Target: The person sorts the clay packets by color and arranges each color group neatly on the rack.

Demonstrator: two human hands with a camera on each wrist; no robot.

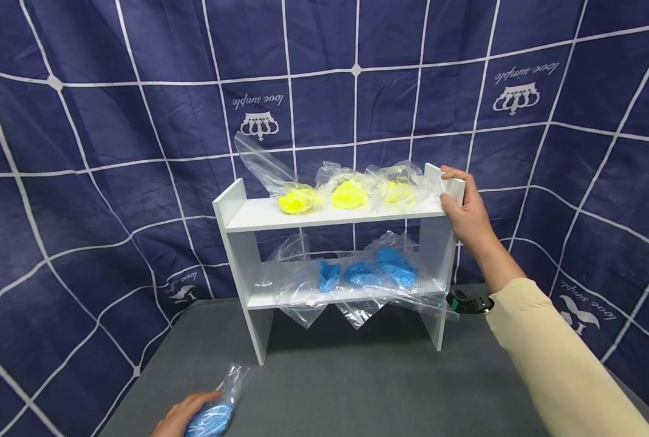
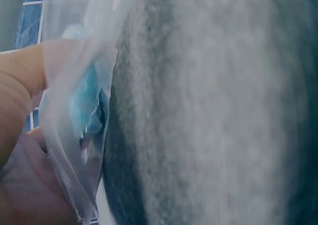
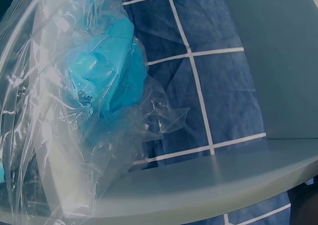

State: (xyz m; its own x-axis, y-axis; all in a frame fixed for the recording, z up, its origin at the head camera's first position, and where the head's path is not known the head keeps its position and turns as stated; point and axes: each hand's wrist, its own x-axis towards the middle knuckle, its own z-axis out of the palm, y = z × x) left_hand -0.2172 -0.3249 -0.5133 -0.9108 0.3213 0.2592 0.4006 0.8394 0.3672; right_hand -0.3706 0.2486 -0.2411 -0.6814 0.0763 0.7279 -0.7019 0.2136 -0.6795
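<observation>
Low at the front left, my left hand (image 1: 184, 414) holds a clear plastic bag (image 1: 212, 419) with a bright blue soft bundle inside. The left wrist view shows the bag (image 2: 67, 150) between thumb and fingers, part of the blue hidden behind the film. My right hand (image 1: 470, 212) grips the top of the right side panel of a white two-tier shelf (image 1: 245, 267), thumb at the front. Bagged yellow bundles (image 1: 349, 194) sit in a row on the upper tier. Blue bagged bundles (image 1: 363, 274) lie on the lower tier, also a blue bundle (image 3: 112, 71) in the right wrist view.
The shelf stands on a dark grey tabletop (image 1: 351, 382). Behind and at both sides hangs a navy curtain (image 1: 324, 109) with white grid lines. Loose bag ends (image 1: 357, 312) droop over the lower tier's front edge. A black band (image 1: 468, 302) is on the right wrist.
</observation>
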